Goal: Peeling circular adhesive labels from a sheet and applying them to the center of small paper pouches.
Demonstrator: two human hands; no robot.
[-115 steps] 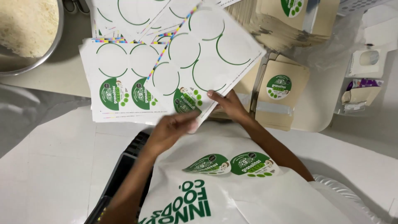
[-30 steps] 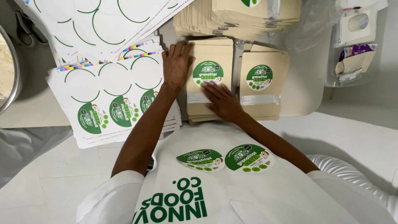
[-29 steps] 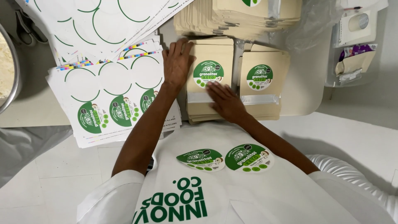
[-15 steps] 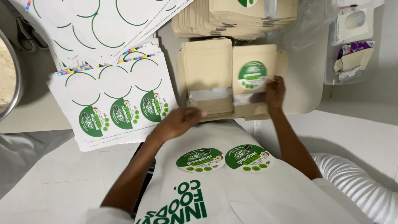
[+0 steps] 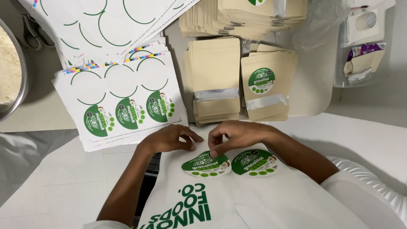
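Fingertips of the right hand pinch the round green sticker beside the left hand; lifting its edge slowly likely prevents creasing.

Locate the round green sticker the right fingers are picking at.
Head view, low centre: the round green sticker sits on the white apron, left of a second green sticker, under the right hand.

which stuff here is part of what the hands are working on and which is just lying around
In hand:
- left hand and right hand, fingers on the round green sticker stuck to the apron
- second sticker
- sticker sheet
- kraft pouches
- labelled pouch

Lying about:
- metal bowl
- scissors
- plastic tray
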